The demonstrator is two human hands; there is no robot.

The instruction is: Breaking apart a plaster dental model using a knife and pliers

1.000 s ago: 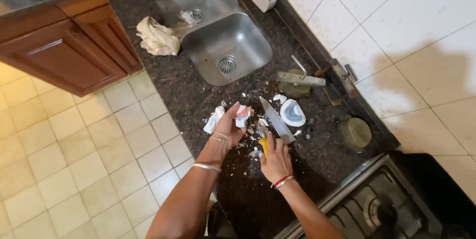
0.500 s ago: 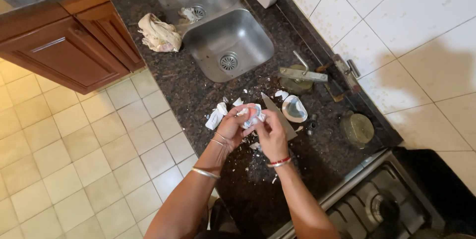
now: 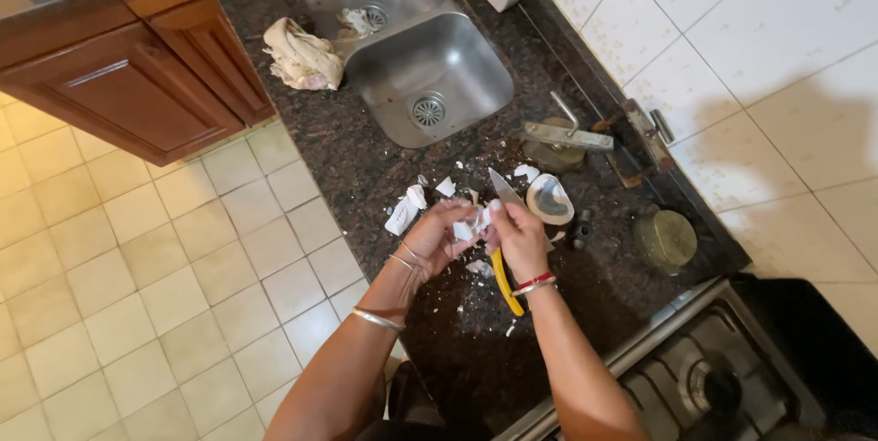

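My left hand [image 3: 437, 238] cupped a white shell piece [image 3: 466, 229] above the dark counter [image 3: 366, 166]; my right hand [image 3: 518, 238] gripped the yellow-handled knife [image 3: 502, 249], blade against it.

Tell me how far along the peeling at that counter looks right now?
Partly done, it seems. White peel scraps already lie scattered on the dark granite counter, and a knife with a yellow handle rests under the hands. In hand: the left hand and right hand together work a small white piece. What is left is hard to tell; a pale lump lies nearby.
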